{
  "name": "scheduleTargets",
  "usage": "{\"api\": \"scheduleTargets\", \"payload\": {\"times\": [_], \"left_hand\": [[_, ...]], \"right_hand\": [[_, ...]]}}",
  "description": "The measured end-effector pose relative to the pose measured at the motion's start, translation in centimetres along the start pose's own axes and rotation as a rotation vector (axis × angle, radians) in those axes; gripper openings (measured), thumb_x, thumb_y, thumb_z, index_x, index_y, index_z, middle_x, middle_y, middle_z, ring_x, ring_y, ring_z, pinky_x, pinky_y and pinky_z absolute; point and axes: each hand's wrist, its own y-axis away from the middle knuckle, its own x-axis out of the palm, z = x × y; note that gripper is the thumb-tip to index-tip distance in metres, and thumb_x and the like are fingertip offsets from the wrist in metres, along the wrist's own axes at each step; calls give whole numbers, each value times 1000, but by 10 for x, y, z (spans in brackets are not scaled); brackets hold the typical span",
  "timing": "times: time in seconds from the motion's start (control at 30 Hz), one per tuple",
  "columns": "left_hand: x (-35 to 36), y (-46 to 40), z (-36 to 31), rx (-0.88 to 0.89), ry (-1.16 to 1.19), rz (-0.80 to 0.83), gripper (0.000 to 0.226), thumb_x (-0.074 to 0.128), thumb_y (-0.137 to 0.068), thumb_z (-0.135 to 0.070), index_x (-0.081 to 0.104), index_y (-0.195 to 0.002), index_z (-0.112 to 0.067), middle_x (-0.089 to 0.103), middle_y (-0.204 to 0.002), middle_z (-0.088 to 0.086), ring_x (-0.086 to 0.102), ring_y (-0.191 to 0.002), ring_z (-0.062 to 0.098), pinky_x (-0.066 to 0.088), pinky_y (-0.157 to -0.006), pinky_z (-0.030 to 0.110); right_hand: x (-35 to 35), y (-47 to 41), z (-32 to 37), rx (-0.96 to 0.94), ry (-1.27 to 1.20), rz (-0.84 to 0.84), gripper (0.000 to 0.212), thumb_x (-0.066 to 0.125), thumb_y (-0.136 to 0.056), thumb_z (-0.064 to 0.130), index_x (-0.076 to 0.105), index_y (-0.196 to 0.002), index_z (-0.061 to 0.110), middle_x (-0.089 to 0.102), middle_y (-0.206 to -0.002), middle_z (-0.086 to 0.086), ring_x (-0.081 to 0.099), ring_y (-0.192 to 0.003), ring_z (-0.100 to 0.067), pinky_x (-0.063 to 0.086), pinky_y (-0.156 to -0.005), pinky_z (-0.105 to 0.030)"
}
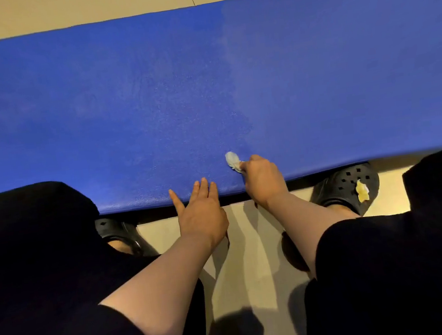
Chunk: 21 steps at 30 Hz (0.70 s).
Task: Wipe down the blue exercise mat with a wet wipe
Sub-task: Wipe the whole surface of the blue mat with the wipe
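- two hands reach down to the near edge of the blue exercise mat point(203, 85), which lies flat on a pale floor point(253, 247) and fills most of the view.
- right hand point(262, 180) is curled around a crumpled white wet wipe point(233, 160), pinching it so the wad pokes out past the fingers and touches the mat just inside the near edge.
- left hand point(201, 210) is released, fingers straight and slightly spread, fingertips resting on the mat's near edge, just beside the right hand.
- black clogs sit at the mat's edge: one point(349, 187) on the right with a yellowish charm point(362, 191), one point(119, 232) on the left, partly hidden.
- dark-clothed knees point(30, 220) frame both sides.
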Motion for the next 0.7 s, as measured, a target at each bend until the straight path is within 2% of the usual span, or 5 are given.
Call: {"api": "scheduleTargets", "payload": {"times": [0.13,0.3,0.4,0.53,0.7], "left_hand": [[4,0,-15,87,0,-43,60,37,-100,-21,11,-155,-20,1,-163,1,-2,-150,13,-13,-114,60],[13,-5,-33,162,67,-41,65,38,-99,-27,7,-156,-16,4,-163,1,-2,-150,13,-12,-116,52],[16,-10,-32,170,37,-62,60,36,-100,-18,10,-154,-13,5,-163,2,0,-150,14,-8,-118,49],[16,-17,-31,179,65,-126,53,37,-101,-18,20,-151,-14,15,-161,4,11,-148,19,0,-119,44],[18,-28,-34,203,46,-191,49,38,-101,-20,27,-148,-15,23,-158,2,23,-140,23,14,-118,41]], "right_hand": [[-3,13,-22,208,-44,-116,31,46,-95,2,58,-123,3,53,-106,-17,55,-92,-37,33,-67,-33],[17,28,17,-6,-85,-62,29,41,-102,16,56,-125,8,55,-107,-14,59,-94,-33,34,-68,-32],[6,26,-15,-13,-20,-60,35,46,-96,5,55,-129,7,53,-104,-17,54,-94,-37,29,-67,-33],[-10,27,-59,217,52,-153,28,49,-91,0,56,-118,0,52,-105,-17,52,-96,-36,29,-67,-32],[10,35,-20,201,-70,-172,31,53,-84,-9,60,-114,-6,57,-99,-24,56,-89,-41,43,-71,-42]]}}
